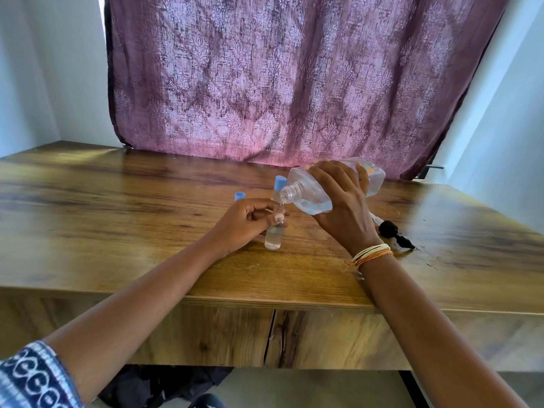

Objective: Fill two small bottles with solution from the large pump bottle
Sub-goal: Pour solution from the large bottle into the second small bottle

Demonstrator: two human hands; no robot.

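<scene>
My right hand (341,201) grips the large clear bottle (312,189), tipped on its side with its open neck pointing left and down. A thin stream of clear liquid runs from that neck into a small clear bottle (274,235). This small bottle stands upright on the wooden table (117,231), partly filled, and my left hand (248,223) is closed around its upper part. Just behind it stands a second small bottle (277,188) with a blue cap on. A loose blue cap (240,196) sits on the table beyond my left hand.
The black pump head (393,232) with its white tube lies on the table to the right of my right wrist. A purple patterned curtain (294,83) hangs behind the table. White walls stand on both sides.
</scene>
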